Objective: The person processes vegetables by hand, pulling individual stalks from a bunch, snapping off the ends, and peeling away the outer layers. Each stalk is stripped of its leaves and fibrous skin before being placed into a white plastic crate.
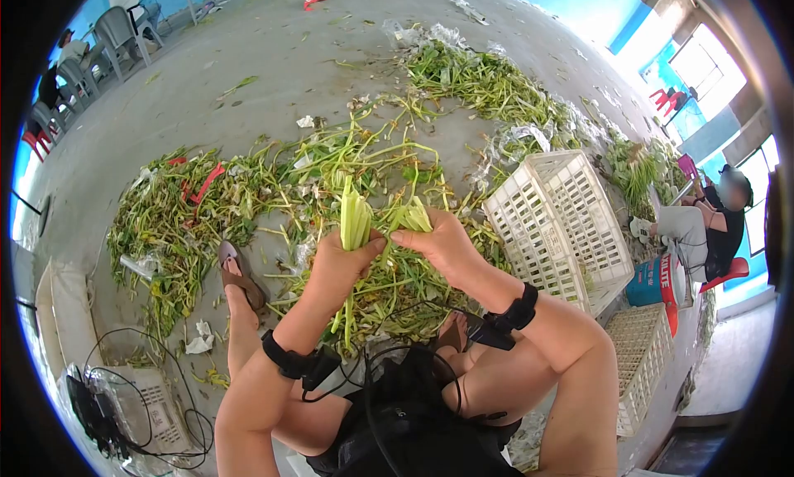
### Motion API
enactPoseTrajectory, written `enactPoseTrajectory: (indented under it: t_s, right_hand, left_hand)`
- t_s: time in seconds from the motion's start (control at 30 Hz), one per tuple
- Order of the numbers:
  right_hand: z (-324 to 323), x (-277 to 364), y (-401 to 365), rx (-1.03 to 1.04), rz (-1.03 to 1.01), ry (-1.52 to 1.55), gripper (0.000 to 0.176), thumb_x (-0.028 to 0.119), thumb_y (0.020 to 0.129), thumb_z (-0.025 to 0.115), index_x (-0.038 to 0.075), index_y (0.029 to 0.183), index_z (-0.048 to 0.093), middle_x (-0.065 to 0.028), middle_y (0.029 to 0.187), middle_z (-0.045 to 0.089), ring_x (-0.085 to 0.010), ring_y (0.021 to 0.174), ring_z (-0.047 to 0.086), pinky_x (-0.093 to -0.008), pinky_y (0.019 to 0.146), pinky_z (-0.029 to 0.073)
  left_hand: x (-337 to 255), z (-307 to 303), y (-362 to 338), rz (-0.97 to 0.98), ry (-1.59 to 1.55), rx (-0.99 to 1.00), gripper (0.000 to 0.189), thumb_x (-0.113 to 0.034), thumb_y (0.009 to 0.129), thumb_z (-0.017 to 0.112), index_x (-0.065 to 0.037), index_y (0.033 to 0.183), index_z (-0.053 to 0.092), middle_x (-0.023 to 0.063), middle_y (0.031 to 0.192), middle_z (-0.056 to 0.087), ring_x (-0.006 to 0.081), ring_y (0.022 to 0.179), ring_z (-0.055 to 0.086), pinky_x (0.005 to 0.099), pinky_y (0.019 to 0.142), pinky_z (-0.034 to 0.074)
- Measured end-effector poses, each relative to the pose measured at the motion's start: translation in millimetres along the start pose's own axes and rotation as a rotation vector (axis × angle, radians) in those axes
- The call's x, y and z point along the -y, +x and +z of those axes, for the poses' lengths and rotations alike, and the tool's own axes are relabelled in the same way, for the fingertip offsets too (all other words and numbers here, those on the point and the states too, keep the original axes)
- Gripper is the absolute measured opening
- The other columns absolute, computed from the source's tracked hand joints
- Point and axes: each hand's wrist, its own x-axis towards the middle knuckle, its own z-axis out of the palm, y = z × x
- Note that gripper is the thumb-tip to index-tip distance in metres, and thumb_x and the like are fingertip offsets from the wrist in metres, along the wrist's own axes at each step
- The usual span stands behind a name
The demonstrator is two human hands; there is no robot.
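The left hand (341,260) has its fingers curled around a bunch of pale green stalks (356,216), gripped mid-length, with cut ends upward and stems hanging below the fist. The right hand (437,244), just beside it, pinches a smaller stalk bunch (416,217) between thumb and folded fingers; the fingers' far side is hidden. Both bunches are above a trimmings heap (397,287) on the concrete floor (273,71). A second heap of stems (165,237), with a red strip (205,182) on it, lies to the left. To the right stands a white slatted crate (571,229), near a blue-green bucket (653,282). Farther right, a co-worker (724,241) sits on a red chair (728,274).
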Motion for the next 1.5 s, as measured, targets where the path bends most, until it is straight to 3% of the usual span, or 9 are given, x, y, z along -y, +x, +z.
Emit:
enactPoseTrajectory:
  t_s: [0.17, 0.37, 0.6, 0.77, 1.27, 1.4, 1.5]
  right_hand:
    - [1.2, 0.6, -0.5, -0.027, -0.026, 0.008, 0.025, 0.016, 0.081, 0.070, -0.004, 0.095, 0.061, -0.0002, 0.078, 0.059, -0.0079, 0.066, 0.049, -0.0268, 0.059, 0.039]
    - [-6.0, -8.2, 2.1, -0.002, -0.041, -0.207, 0.021, 0.017, 0.081, 0.070, -0.002, 0.087, 0.063, -0.0002, 0.068, 0.057, -0.0086, 0.063, 0.049, -0.0298, 0.057, 0.040]
    - [-2.8, 1.3, -2.1, -0.030, -0.109, -0.381, 0.028, 0.021, 0.078, 0.069, -0.004, 0.089, 0.062, -0.0070, 0.066, 0.059, -0.0125, 0.060, 0.051, -0.0327, 0.056, 0.041]
    - [-2.9, 0.9, -2.7, -0.070, -0.127, -0.420, 0.031, 0.022, 0.076, 0.069, -0.005, 0.088, 0.062, -0.0093, 0.066, 0.059, -0.0138, 0.060, 0.053, -0.0336, 0.057, 0.043]
    - [1.5, 8.8, -8.0, 0.037, -0.073, -0.417, 0.021, 0.016, 0.076, 0.062, -0.004, 0.084, 0.060, -0.0039, 0.059, 0.053, -0.0096, 0.054, 0.047, -0.0305, 0.050, 0.037]
    - [0.1, 3.9, -5.2, 0.065, -0.029, -0.309, 0.018, 0.015, 0.076, 0.061, -0.003, 0.079, 0.058, -0.0009, 0.060, 0.051, -0.0085, 0.055, 0.045, -0.0296, 0.049, 0.035]
    - [0.5, 4.8, -4.1, 0.116, 0.046, -0.161, 0.014, 0.013, 0.077, 0.061, -0.001, 0.079, 0.058, 0.0018, 0.062, 0.050, -0.0073, 0.055, 0.042, -0.0277, 0.050, 0.032]
  left_hand:
    - [0.9, 0.3, 0.8, 0.012, -0.025, 0.008, 0.014, -0.010, 0.086, 0.065, -0.001, 0.096, 0.062, -0.0015, 0.070, 0.055, 0.0065, 0.053, 0.047, 0.0217, 0.049, 0.037]
    - [6.9, -2.3, 4.0, 0.044, 0.070, 0.003, 0.017, -0.014, 0.086, 0.067, -0.001, 0.096, 0.063, -0.0018, 0.070, 0.056, 0.0061, 0.054, 0.048, 0.0215, 0.049, 0.037]
    - [8.3, -2.4, 3.3, 0.151, 0.276, -0.019, 0.018, -0.017, 0.085, 0.068, -0.002, 0.095, 0.063, -0.0027, 0.068, 0.056, 0.0054, 0.054, 0.047, 0.0216, 0.049, 0.038]
    - [5.8, -0.8, 1.6, 0.149, 0.241, -0.031, 0.017, -0.017, 0.085, 0.067, -0.003, 0.094, 0.063, -0.0026, 0.068, 0.056, 0.0054, 0.053, 0.046, 0.0217, 0.049, 0.038]
    - [5.5, -1.6, 0.6, 0.163, 0.270, 0.065, 0.017, -0.016, 0.085, 0.064, 0.000, 0.087, 0.058, 0.0003, 0.063, 0.053, 0.0080, 0.051, 0.047, 0.0243, 0.047, 0.038]
    - [2.6, -2.3, -0.1, 0.099, 0.265, 0.074, 0.017, -0.014, 0.085, 0.060, 0.002, 0.091, 0.059, 0.0026, 0.070, 0.058, 0.0085, 0.059, 0.050, 0.0267, 0.054, 0.042]
    - [7.6, -4.6, 2.2, 0.038, 0.100, 0.118, 0.013, -0.013, 0.084, 0.060, -0.002, 0.088, 0.056, 0.0009, 0.063, 0.052, 0.0091, 0.050, 0.047, 0.0251, 0.047, 0.037]
